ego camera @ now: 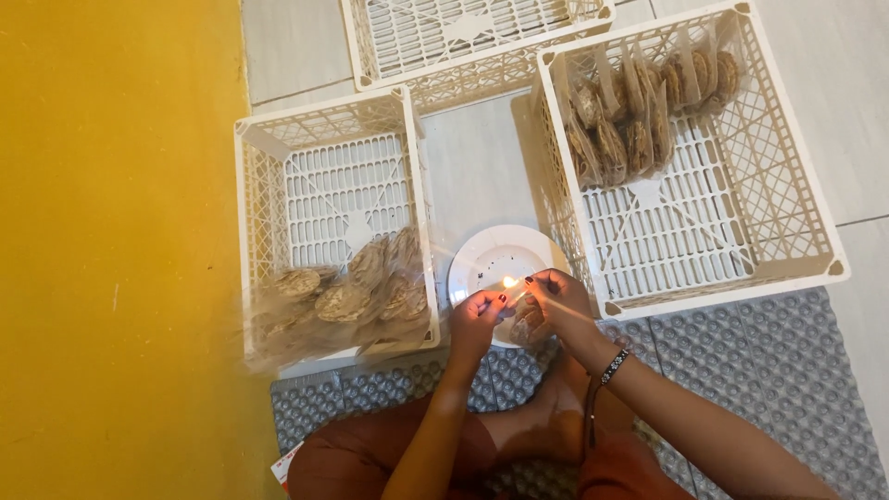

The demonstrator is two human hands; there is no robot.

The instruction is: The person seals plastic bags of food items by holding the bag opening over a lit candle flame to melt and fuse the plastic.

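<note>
It looked like a home food-packing spot on the floor: pale tiles (852, 74), a yellow wall (111, 231), a grey foam mat (741, 370), and white plastic crates (796, 231) holding bagged crackers (630, 120).

Pale tiled floor (482, 157) beside a yellow strip (111, 250). On it sit three white crates (329, 120), a white plate (491, 255) and a grey mat (759, 361).
</note>
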